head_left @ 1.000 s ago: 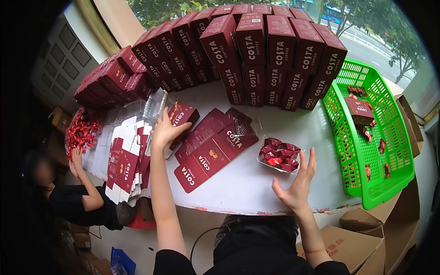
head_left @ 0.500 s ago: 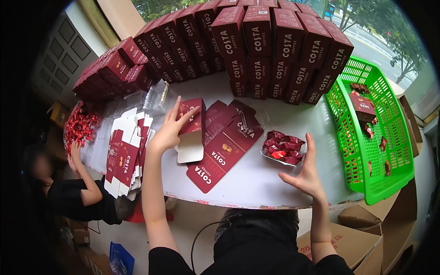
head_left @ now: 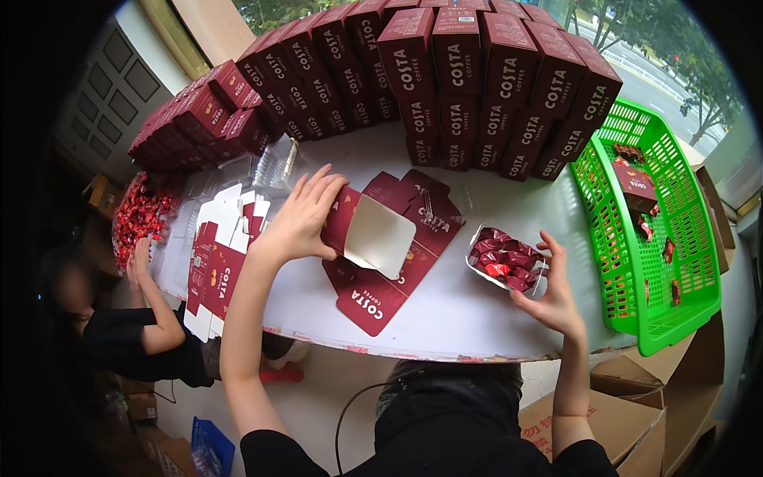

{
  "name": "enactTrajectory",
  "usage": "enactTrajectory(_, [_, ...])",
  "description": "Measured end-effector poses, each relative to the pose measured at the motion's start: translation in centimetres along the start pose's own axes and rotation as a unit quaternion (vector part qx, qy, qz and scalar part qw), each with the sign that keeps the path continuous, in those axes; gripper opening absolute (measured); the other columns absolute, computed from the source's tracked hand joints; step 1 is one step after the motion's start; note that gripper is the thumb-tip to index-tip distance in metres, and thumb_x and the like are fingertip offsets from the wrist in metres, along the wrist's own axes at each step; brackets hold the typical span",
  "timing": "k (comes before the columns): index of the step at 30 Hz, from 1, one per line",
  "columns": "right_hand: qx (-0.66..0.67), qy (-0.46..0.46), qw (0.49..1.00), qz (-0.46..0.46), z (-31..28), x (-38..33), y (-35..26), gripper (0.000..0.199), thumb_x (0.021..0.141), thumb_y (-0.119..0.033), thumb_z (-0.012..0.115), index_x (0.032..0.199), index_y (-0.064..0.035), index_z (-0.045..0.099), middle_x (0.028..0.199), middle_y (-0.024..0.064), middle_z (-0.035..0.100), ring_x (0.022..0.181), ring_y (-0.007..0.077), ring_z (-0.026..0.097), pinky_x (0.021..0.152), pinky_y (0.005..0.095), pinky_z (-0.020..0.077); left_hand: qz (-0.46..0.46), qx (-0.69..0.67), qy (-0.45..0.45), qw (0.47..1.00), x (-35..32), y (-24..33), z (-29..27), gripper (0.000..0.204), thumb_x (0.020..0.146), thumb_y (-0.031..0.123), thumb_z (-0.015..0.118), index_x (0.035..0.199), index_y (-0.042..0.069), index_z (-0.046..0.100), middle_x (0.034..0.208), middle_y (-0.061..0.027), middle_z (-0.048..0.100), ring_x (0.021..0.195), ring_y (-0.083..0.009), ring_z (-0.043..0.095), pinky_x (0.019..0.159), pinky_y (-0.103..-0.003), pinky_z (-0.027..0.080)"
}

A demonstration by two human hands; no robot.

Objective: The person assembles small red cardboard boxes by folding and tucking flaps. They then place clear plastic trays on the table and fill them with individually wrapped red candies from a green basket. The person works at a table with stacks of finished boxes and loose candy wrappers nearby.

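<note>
My left hand (head_left: pixel 304 216) is closed around a dark red carton (head_left: pixel 342 219), whose white inner flap (head_left: pixel 380 236) faces right. Under that carton lie flat dark red cartons (head_left: pixel 373 298) on the white table. To the right, my right hand (head_left: pixel 556 290) grips the right side of a clear plastic tray (head_left: pixel 478 268), with thumb and fingers at its edge. Several wrapped candies (head_left: pixel 505 256), dark red with a brighter red one, fill the tray. Whether the tray is lifted off the table I cannot tell.
Stacked dark red boxes (head_left: pixel 457 67) line the far side. A green basket (head_left: pixel 636 318) with a box and loose candies stands right. Folded cartons (head_left: pixel 214 270) and clear trays (head_left: pixel 276 163) lie left. A co-worker's hands (head_left: pixel 139 266) are near a red candy pile (head_left: pixel 143 215). Cardboard boxes (head_left: pixel 592 421) stand below.
My left hand has closed on the carton and turned it so the white flap points right. My right hand has moved in and taken hold of the candy tray, which has shifted slightly right.
</note>
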State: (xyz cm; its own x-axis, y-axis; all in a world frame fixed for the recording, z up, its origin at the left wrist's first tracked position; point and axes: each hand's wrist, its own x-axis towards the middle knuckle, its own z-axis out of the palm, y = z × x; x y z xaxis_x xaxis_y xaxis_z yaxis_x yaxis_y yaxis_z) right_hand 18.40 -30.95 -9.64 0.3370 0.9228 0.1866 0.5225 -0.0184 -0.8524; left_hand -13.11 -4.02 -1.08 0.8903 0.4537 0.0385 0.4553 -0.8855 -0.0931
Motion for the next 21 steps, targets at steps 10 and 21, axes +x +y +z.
enactTrajectory(10, [0.147,0.054,0.987,-0.028,-2.0,-2.4,1.6,0.100,0.063,0.001,0.075,0.147,-0.0056,0.021,0.132,0.0115,0.035,0.119,0.0229,0.047,0.092,0.0343,0.0433,0.131,-0.169,0.042,0.976,0.0,10.4,2.4,0.102,0.060,0.047,0.079,0.140,0.000,0.039,0.124,-0.0145,0.052,0.114,-0.0292,0.050,0.102,-0.042,0.037])
enactTrajectory(21, [0.121,-0.155,0.979,-0.060,-3.7,-3.0,-0.5,0.101,0.062,-0.002,0.077,0.148,-0.0048,0.024,0.133,0.0130,0.040,0.123,0.0240,0.046,0.095,0.0329,0.0406,0.108,-0.199,0.060,0.972,0.0,11.0,3.4,0.104,0.054,0.046,0.081,0.141,0.004,0.040,0.128,-0.0131,0.050,0.119,-0.0314,0.047,0.105,-0.047,0.034])
